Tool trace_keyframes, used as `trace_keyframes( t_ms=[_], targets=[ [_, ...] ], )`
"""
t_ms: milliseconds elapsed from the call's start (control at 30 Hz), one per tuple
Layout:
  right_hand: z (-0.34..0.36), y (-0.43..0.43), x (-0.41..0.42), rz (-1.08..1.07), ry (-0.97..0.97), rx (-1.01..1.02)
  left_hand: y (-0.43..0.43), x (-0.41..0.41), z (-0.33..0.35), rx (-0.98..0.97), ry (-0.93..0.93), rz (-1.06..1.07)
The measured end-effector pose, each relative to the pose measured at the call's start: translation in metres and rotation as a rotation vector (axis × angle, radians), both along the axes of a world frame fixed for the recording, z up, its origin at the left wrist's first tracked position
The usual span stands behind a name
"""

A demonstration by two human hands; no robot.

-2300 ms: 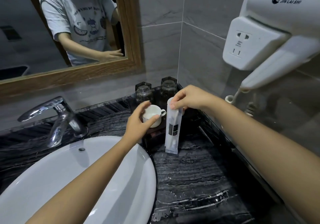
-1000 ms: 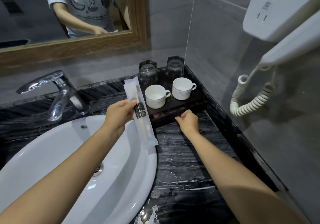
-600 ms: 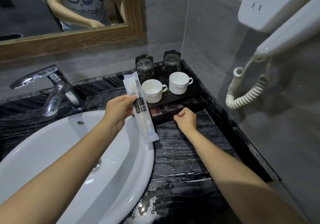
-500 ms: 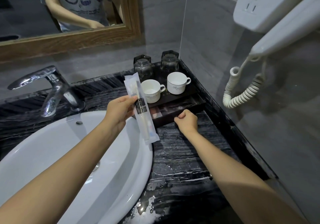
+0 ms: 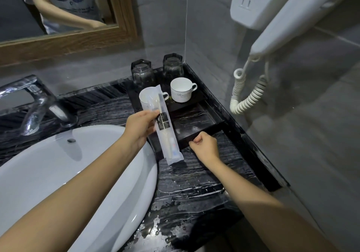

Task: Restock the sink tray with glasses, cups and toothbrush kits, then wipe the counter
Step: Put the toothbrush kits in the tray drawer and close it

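A black tray (image 5: 202, 98) stands in the counter's back right corner with two upturned glasses (image 5: 142, 74) at the rear and two white cups (image 5: 182, 89) in front. Its drawer (image 5: 194, 119) is pulled out toward me and looks dark inside. My right hand (image 5: 203, 146) has its fingers curled on the drawer's front edge. My left hand (image 5: 139, 128) pinches a clear-wrapped toothbrush kit (image 5: 165, 127) by its middle, held slanted over the tray's left front corner and partly covering the left cup.
A white basin (image 5: 78, 170) fills the left, with a chrome tap (image 5: 35, 103) behind it. The black marble counter (image 5: 191, 189) is wet near me. A wall hair dryer (image 5: 276, 14) with a coiled cord (image 5: 247, 94) hangs at right. A wood-framed mirror (image 5: 64, 43) is behind.
The toothbrush kit passed from my right hand to my left. My right hand dropped to the tray's drawer and drew it out toward me. The kit has shifted right, over the tray.
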State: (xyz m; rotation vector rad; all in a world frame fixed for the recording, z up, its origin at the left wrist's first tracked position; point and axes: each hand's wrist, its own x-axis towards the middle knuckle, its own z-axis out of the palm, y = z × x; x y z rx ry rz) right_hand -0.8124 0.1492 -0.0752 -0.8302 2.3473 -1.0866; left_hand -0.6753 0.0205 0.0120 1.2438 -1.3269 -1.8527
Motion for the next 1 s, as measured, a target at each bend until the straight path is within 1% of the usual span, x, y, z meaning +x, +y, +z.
trace_keyframes(
  t_ms=[400, 533, 567, 633, 667, 700, 733, 800, 867, 1000],
  targets=[
    [-0.005, 0.027, 0.005, -0.008, -0.005, -0.018, 0.013, -0.019, -0.004, 0.042, 0.042, 0.004],
    [0.001, 0.033, 0.005, 0.02, -0.011, 0.024, 0.013, -0.022, -0.006, 0.049, 0.033, 0.008],
    [0.005, 0.035, 0.004, 0.042, 0.017, 0.062, 0.013, -0.022, -0.006, 0.051, 0.032, 0.006],
    [0.019, 0.04, 0.004, 0.048, 0.162, 0.112, 0.014, -0.021, -0.006, 0.057, 0.035, 0.003],
    [0.03, 0.041, 0.005, 0.034, 0.223, 0.075, 0.014, -0.021, -0.006, 0.061, 0.042, 0.003],
    [0.041, 0.04, 0.006, 0.025, 0.235, 0.004, 0.015, -0.021, -0.005, 0.067, 0.05, 0.005],
    [0.052, 0.037, 0.007, 0.032, 0.194, -0.076, 0.016, -0.021, -0.005, 0.074, 0.057, 0.006],
    [0.069, 0.025, 0.01, 0.098, 0.009, -0.176, 0.019, -0.022, -0.005, 0.09, 0.07, 0.003],
    [0.073, 0.01, 0.011, 0.146, -0.139, -0.168, 0.021, -0.023, -0.005, 0.117, 0.101, -0.003],
    [0.065, -0.005, 0.01, 0.117, -0.251, -0.15, 0.023, -0.022, -0.005, 0.157, 0.15, 0.003]
  ],
)
